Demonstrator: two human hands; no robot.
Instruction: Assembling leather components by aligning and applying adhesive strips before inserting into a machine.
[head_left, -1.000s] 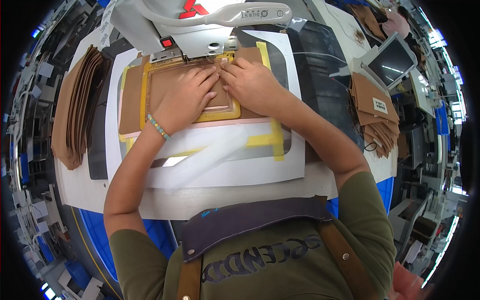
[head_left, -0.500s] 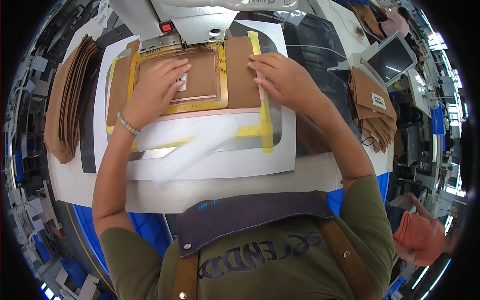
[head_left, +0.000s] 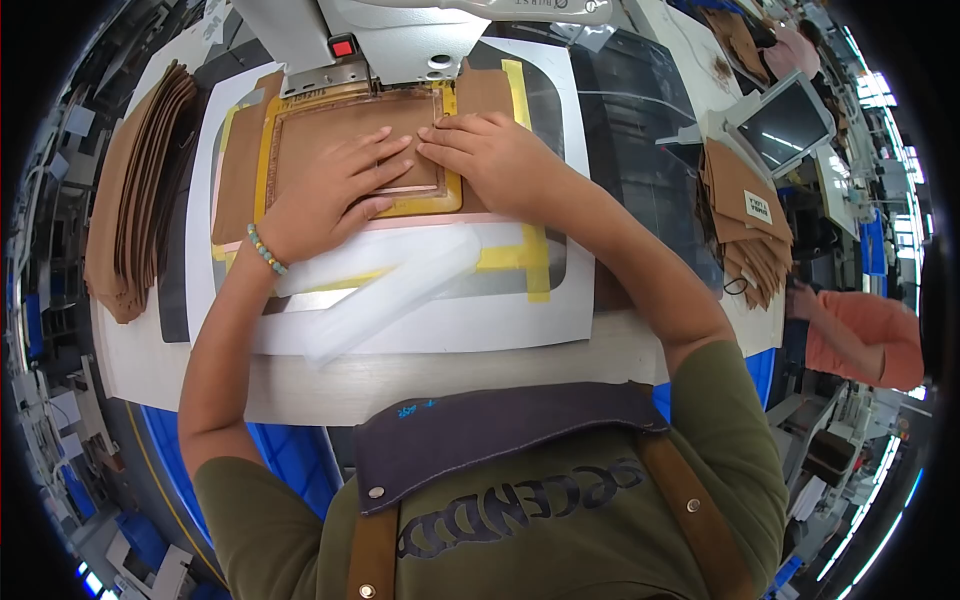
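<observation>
My right grip [head_left: 490, 160] moves in from the right edge of the brown panel [head_left: 330, 122] beside my left grip [head_left: 328, 190], so both cover the panel within the yellow frame [head_left: 425, 204]; left lies flat and wide, right I cannot tell, thumb hidden

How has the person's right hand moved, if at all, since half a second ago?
Yes: the right hand has moved left, judged against the yellow frame: from beyond its right side to across that side.
</observation>
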